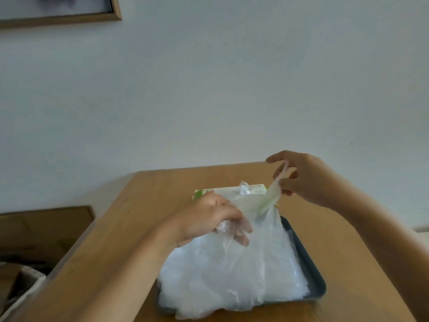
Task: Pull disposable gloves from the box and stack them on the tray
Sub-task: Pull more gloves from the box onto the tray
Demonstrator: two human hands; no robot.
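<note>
above the tray (312, 263), your left hand (209, 219) and right hand (301, 180) each pinch one glove (262, 203), stretched between them.

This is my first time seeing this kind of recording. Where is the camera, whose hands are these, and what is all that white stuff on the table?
There is no machine here. A person works with bare hands, and the single picture comes from a camera worn on their head, looking forward and down. On the wooden table lies a dark tray piled with thin, clear disposable gloves. Behind it sits the glove box, with a fresh one poking from its top. The right hand, raised, pinches one end of a glove. The left hand seems to grip its other end just above the pile.
</note>
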